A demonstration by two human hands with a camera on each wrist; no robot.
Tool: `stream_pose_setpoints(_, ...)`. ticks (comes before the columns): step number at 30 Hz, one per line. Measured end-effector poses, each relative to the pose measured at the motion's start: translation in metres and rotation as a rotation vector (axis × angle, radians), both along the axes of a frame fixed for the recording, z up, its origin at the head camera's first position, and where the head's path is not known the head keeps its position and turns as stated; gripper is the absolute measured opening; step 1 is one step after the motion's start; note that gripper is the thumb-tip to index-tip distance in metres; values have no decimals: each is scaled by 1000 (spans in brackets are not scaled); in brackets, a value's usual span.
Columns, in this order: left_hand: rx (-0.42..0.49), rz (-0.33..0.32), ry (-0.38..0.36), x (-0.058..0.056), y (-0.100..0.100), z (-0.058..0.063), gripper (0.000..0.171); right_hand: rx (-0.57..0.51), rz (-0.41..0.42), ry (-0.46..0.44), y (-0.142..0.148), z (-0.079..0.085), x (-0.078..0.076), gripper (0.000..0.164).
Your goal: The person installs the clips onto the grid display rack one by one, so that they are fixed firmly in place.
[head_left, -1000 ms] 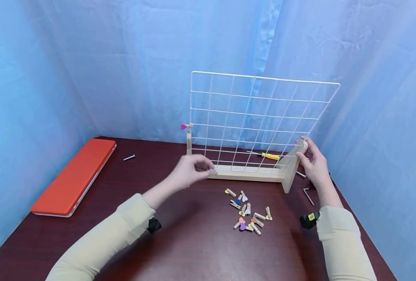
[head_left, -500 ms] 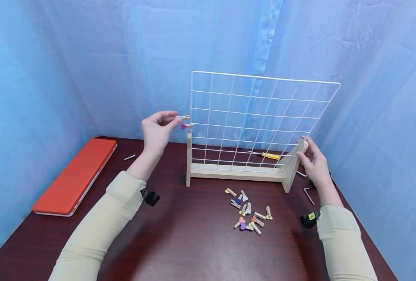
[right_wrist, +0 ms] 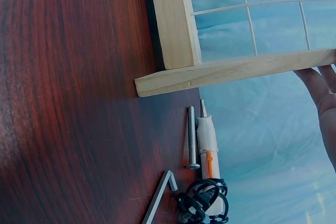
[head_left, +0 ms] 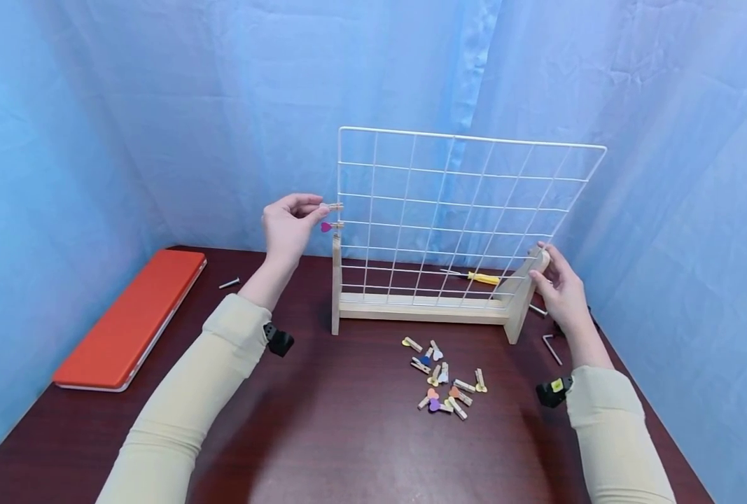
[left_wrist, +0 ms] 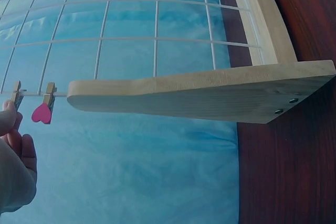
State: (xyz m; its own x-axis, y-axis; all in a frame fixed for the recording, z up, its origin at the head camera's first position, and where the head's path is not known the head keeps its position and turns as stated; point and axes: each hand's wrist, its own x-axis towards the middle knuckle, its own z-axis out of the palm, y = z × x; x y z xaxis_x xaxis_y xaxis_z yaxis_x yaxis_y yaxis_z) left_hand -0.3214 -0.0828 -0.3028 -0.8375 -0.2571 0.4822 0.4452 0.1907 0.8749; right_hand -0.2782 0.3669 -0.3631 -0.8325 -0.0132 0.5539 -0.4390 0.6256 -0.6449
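My left hand (head_left: 287, 222) pinches a small wooden clothespin (head_left: 334, 206) at the left edge of the white wire grid (head_left: 436, 170). In the left wrist view that clothespin (left_wrist: 17, 92) sits on the edge wire, its outer end covered by my fingers. Just below it, a clothespin with a pink heart (head_left: 327, 227) is clipped to the same wire, above the left wooden side piece (head_left: 336, 287). My right hand (head_left: 563, 288) holds the top of the right wooden side piece (head_left: 521, 301), thumb in front and fingers behind. A wooden base bar (head_left: 423, 317) joins both sides.
Several loose clothespins with coloured hearts (head_left: 454, 407) lie before the stand. A yellow screwdriver (head_left: 484, 278) is behind it. To the right are a bolt (right_wrist: 192, 137), a hex key (right_wrist: 160, 195) and a white tool with a black cable (right_wrist: 208, 135). A red case (head_left: 135, 318) lies left, near another bolt (head_left: 229, 283).
My left hand has risen from the base bar to the grid's left edge, bringing the clothespin onto the wire, and has shifted slightly right lately. My right hand keeps its hold.
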Motion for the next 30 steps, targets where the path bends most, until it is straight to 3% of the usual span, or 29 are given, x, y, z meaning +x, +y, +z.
stream_pose_setpoints(7,-23,-44,26,1,-3,-2,27,-8,25,10,-2,1,0,54)
stream_pose_setpoints(9,-49,-27,51,4,-4,-3,31,-7,23,10,-3,1,-1,54)
stream_pose_setpoints(13,-104,39,150,16,0,-6,35,-6,14,1,-3,2,0,53)
stream_pose_setpoints(16,-149,11,213,29,11,-14,35,6,-5,-13,-2,2,0,53)
stream_pose_setpoints(18,-201,-53,205,37,21,-25,35,12,-14,-21,-2,2,0,53)
stream_pose_setpoints(22,-389,-267,108,46,42,-56,39,8,-10,-25,-1,0,0,53)
stream_pose_setpoints(27,-703,-585,13,46,66,-96,49,1,0,-19,0,-1,1,54)
stream_pose_setpoints(30,-844,-718,-6,43,77,-113,50,-7,8,-14,0,-1,1,54)
